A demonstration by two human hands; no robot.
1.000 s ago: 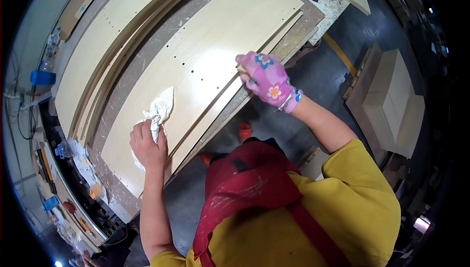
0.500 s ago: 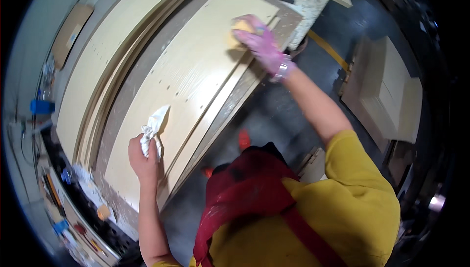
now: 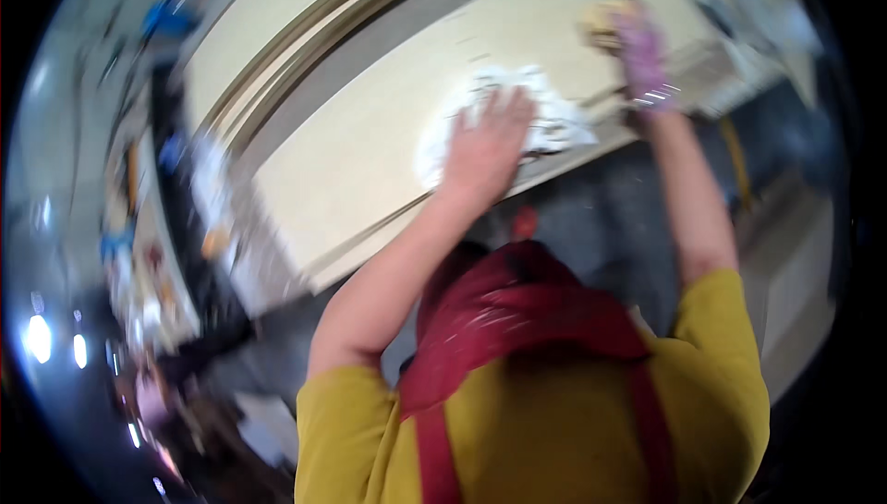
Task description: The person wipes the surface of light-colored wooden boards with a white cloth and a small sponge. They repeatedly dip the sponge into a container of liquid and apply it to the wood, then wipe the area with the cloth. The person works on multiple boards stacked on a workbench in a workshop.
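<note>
My left hand (image 3: 488,148) is bare and lies with its fingers spread flat on a crumpled white cloth (image 3: 556,123). Beneath the cloth is a long pale wooden board (image 3: 360,148), lying flat on the workbench. Farther right, over the board's right part, my right hand (image 3: 639,56) wears a pink-purple glove and grips a yellow sponge (image 3: 602,24). Motion blur hides whether the sponge touches the board. A narrow pale strip (image 3: 356,253) runs along the board's near edge.
Beyond a gap, more long pale panels (image 3: 277,28) lie stacked. A cluttered side bench (image 3: 171,268) with small tools stands at the left. Stacked flat panels (image 3: 785,273) are at the right. Dark floor (image 3: 591,213) lies between me and the workbench.
My left hand has gone from clutching the bunched cloth near the board's left end to lying flat on it, spread out farther right. The view has turned; the sponge stays in my right hand.
</note>
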